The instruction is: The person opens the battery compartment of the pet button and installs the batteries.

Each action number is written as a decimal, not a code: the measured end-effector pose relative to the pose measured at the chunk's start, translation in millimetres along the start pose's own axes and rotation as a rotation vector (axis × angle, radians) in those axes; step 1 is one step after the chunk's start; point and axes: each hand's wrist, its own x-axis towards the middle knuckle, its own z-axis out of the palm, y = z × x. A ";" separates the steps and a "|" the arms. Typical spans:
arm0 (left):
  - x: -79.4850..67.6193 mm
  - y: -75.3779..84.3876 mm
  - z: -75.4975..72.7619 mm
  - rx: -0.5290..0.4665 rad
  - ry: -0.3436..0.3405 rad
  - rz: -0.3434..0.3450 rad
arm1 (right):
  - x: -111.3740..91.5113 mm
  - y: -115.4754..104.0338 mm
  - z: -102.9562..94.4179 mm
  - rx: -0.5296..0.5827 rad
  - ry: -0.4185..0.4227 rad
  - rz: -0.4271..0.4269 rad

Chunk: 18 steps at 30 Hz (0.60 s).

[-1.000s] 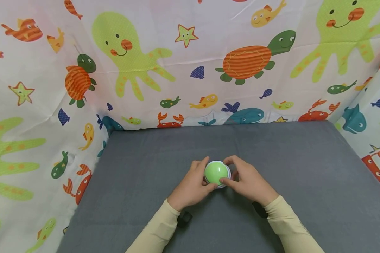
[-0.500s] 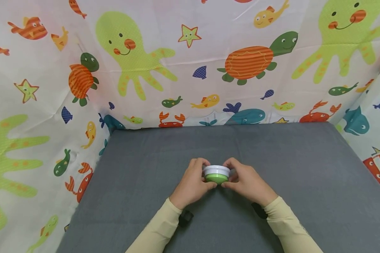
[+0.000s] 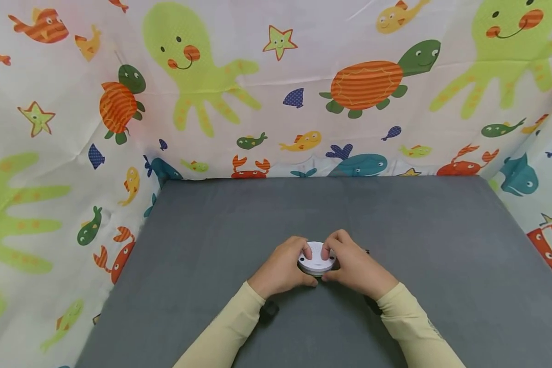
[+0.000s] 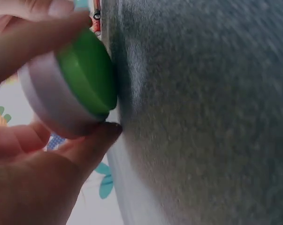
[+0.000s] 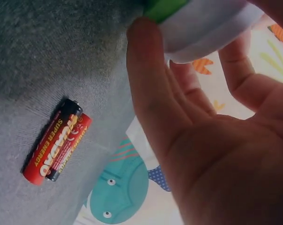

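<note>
A round push button with a white base and a green dome is held between both hands, its white underside turned up. Small dark spots show near the edge of that underside. In the left wrist view the green dome faces the grey surface, close to it; I cannot tell whether it touches. My left hand grips the button's left side, its thumb at the near edge and a bent finger on the underside. On the opposite side my right hand grips it in a like way.
Two red and black batteries lie side by side on the grey cloth, mostly hidden behind the right hand in the head view. A white curtain printed with sea animals stands at the back and sides.
The push button has been turned over, from green dome up to white underside up. Both hands have shifted their fingers, and one finger of each now rests on the underside.
</note>
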 end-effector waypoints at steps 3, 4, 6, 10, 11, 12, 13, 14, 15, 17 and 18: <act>-1.0 -1.2 -0.8 0.008 -0.030 0.032 | -1.6 -1.7 -1.4 -0.008 -0.024 -0.007; -1.1 -2.0 -0.8 0.007 -0.034 0.045 | -1.9 -2.4 -2.5 -0.013 -0.024 -0.019; -1.1 -2.9 -0.9 0.008 -0.040 0.063 | -2.6 -3.5 -4.6 -0.031 -0.007 -0.049; -0.6 -1.7 -0.1 0.013 -0.035 0.074 | -2.2 -5.0 -5.6 -0.117 0.071 -0.145; -1.2 -0.5 -0.2 0.012 -0.033 0.071 | -1.6 -5.6 -4.6 -0.145 0.091 -0.167; -1.6 0.7 -0.1 0.015 -0.028 0.069 | -1.1 -6.0 -3.4 -0.168 0.107 -0.184; -1.9 1.5 0.2 0.018 -0.023 0.070 | -0.5 -6.6 -2.1 -0.191 0.120 -0.202; -2.5 2.3 0.5 0.018 -0.019 0.068 | 0.1 -7.3 -1.1 -0.211 0.131 -0.213; -3.0 3.0 0.7 0.020 -0.014 0.068 | 0.5 -7.9 -0.1 -0.232 0.140 -0.224; -3.3 3.9 1.3 0.026 -0.006 0.072 | 0.8 -8.9 1.1 -0.259 0.153 -0.239; -3.0 3.7 1.9 0.033 -0.003 0.076 | 0.9 -9.3 1.3 -0.265 0.155 -0.243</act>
